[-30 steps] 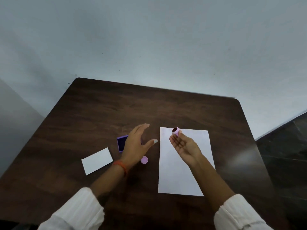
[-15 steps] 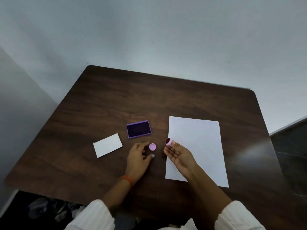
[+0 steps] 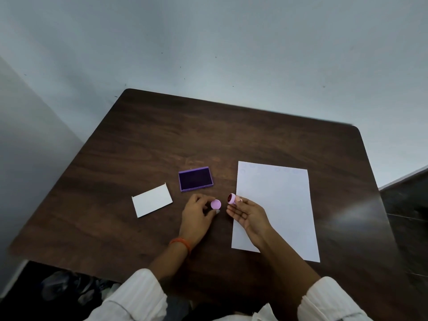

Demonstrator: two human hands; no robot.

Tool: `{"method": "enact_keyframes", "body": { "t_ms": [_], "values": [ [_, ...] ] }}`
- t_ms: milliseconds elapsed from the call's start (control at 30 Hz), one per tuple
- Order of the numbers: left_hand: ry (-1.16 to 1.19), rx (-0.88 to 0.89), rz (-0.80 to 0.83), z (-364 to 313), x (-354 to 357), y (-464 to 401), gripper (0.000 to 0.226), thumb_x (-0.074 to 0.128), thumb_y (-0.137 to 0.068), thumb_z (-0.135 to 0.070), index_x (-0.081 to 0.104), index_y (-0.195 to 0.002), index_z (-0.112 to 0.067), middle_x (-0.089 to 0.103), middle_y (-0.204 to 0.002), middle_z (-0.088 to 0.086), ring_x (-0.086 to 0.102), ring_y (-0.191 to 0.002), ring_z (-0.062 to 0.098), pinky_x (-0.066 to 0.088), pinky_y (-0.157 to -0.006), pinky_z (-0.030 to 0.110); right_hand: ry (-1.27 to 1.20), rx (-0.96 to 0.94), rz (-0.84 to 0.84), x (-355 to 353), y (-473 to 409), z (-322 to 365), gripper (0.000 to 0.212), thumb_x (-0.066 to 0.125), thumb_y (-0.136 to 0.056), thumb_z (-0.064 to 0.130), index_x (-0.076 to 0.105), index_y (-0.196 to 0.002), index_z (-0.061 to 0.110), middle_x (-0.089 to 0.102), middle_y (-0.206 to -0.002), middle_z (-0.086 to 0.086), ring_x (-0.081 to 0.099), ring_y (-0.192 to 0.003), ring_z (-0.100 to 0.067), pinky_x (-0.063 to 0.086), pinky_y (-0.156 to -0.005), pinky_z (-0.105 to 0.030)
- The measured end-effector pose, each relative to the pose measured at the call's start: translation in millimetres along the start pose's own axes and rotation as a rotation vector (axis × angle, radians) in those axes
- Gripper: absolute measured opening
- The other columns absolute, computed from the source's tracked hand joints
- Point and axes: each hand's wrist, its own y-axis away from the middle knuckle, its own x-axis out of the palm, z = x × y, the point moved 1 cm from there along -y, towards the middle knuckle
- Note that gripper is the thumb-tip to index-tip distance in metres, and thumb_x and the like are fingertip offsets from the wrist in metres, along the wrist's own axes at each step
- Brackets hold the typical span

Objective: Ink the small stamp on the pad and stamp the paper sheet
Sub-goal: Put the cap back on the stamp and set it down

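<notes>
Since 0.5 s ago, left hand [image 3: 196, 218] has closed thumb & forefinger round the pink cap [image 3: 215, 204], which sat untouched before; right hand [image 3: 249, 215] barely shifted, fingertips clamped on the small stamp [image 3: 232, 199], dark face pointing to 9 o'clock. One ink pad [image 3: 196, 179], open purple tray w/ dark ink inside, lies at 12 o'clock from left hand. One paper sheet [image 3: 275, 205] sits at 3 o'clock under right hand; one white card [image 3: 152, 200] at 9 o'clock, all on table [image 3: 139, 147].
</notes>
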Motion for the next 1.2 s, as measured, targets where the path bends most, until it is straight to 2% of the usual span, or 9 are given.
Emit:
{"method": "enact_keyframes", "body": {
  "t_ms": [133,200,267,400,533,867,967,1100,1200],
  "values": [
    [0.015,0.089,-0.012,-12,-11,4,0.034,0.067,-0.08,-0.017,0.06,-0.113,-0.02,0.064,-0.114,0.003,0.055,-0.089,0.005,0.039,-0.074,0.007,0.253,-0.144,-0.006,13,8,6,0.02,0.063,-0.085,0.012,0.064,-0.104,0.013,0.067,-0.106,-0.01,0.068,-0.094,-0.025,0.058,-0.073,-0.024],
    [0.031,0.101,-0.031,-17,-15,6,0.034,0.067,-0.08,-0.017,0.06,-0.114,-0.019,0.065,-0.114,0.003,0.055,-0.093,0.006,0.04,-0.081,0.012,0.364,-0.213,0.003,19,11,9,0.02,0.067,-0.082,0.016,0.064,-0.102,0.016,0.065,-0.109,-0.01,0.067,-0.095,-0.025,0.057,-0.075,-0.025],
    [0.06,0.101,-0.05,-20,-18,8,0.033,0.066,-0.081,-0.017,0.061,-0.114,-0.019,0.068,-0.112,0.004,0.056,-0.094,0.006,0.04,-0.084,0.016,0.4,-0.264,0.025,24,15,11,0.02,0.07,-0.079,0.019,0.065,-0.098,0.018,0.066,-0.107,-0.009,0.067,-0.092,-0.022,0.058,-0.077,-0.026],
    [0.11,0.11,-0.071,-21,-24,11,0.031,0.068,-0.08,-0.016,0.064,-0.11,-0.02,0.07,-0.106,0.002,0.057,-0.088,0.002,0.036,-0.076,0.003,0.454,-0.309,0.056,28,21,15,0.02,0.072,-0.077,0.023,0.068,-0.095,0.017,0.069,-0.102,-0.009,0.068,-0.092,-0.021,0.057,-0.086,-0.035],
    [0.182,0.113,-0.069,-21,-28,14,0.03,0.069,-0.077,-0.018,0.065,-0.107,-0.023,0.07,-0.101,-0.003,0.059,-0.084,-0.002,0.042,-0.071,0.0,0.507,-0.319,0.083,28,24,18,0.025,0.07,-0.079,0.021,0.067,-0.101,0.01,0.068,-0.106,-0.013,0.067,-0.097,-0.025,0.056,-0.089,-0.039],
    [0.314,0.099,-0.083,-24,-33,19,0.027,0.073,-0.073,-0.018,0.066,-0.098,-0.027,0.064,-0.086,-0.02,0.059,-0.086,-0.014,0.042,-0.072,-0.002,0.607,-0.363,0.151,28,30,26,0.019,0.064,-0.084,0.01,0.065,-0.102,0.008,0.066,-0.105,-0.011,0.066,-0.096,-0.026,0.057,-0.085,-0.034],
    [0.341,0.083,-0.073,-23,-34,19,0.026,0.073,-0.073,-0.017,0.067,-0.095,-0.029,0.066,-0.087,-0.019,0.06,-0.086,-0.011,0.043,-0.072,-0.002,0.657,-0.401,0.161,28,33,29,0.018,0.066,-0.083,0.014,0.066,-0.101,0.01,0.067,-0.103,-0.01,0.067,-0.093,-0.024,0.058,-0.083,-0.033],
    [0.347,0.078,-0.053,-24,-36,19,0.025,0.073,-0.073,-0.016,0.068,-0.094,-0.028,0.069,-0.088,-0.015,0.061,-0.086,-0.009,0.044,-0.072,0.0,0.705,-0.454,0.212,27,35,33,0.01,0.067,-0.082,0.017,0.067,-0.092,0.016,0.068,-0.093,-0.002,0.068,-0.084,-0.018,0.058,-0.073,-0.019],
    [0.356,0.084,-0.048,-25,-38,19,0.023,0.074,-0.073,-0.016,0.069,-0.094,-0.027,0.07,-0.088,-0.012,0.062,-0.086,-0.008,0.045,-0.073,0.001,0.72,-0.468,0.229,26,35,34,0.01,0.067,-0.082,0.017,0.067,-0.092,0.016,0.068,-0.091,-0.002,0.068,-0.085,-0.018,0.057,-0.074,-0.02]
  ]
}}
